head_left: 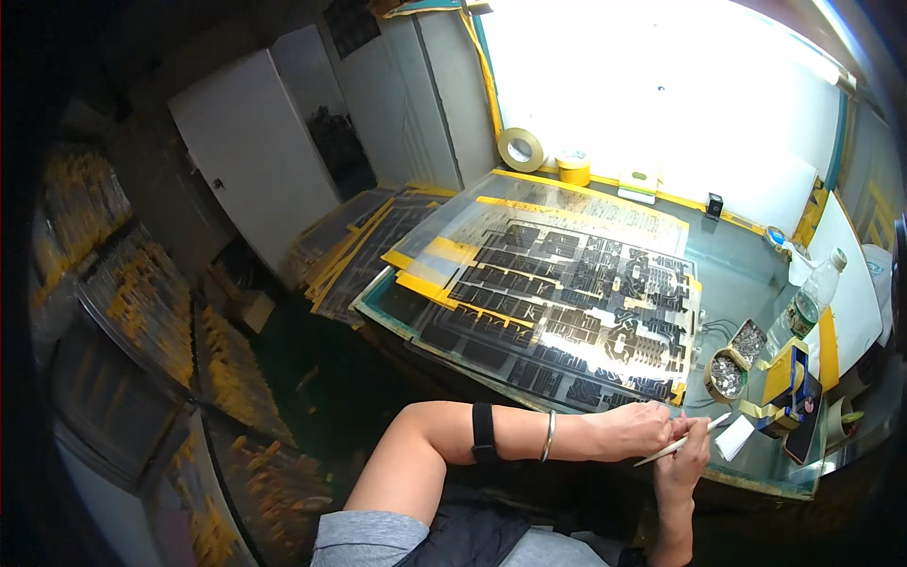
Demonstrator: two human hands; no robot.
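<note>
My left hand reaches across from the left at the table's near edge, its fingers curled in a pinch. What it pinches, if anything, is too small to make out. Right beside it, my right hand grips a slender pale stick-like tool tapering at both ends. The fingertips of both hands meet or nearly meet. Just beyond them lies a clear sheet with dark printed shapes and yellow tape strips. To their right are a folded white piece and a yellow tape dispenser.
Round tub and square box of small shiny bits, a clear bottle and a dark phone crowd the right side. Tape rolls stand before a bright lit panel. Taped sheets fill the left.
</note>
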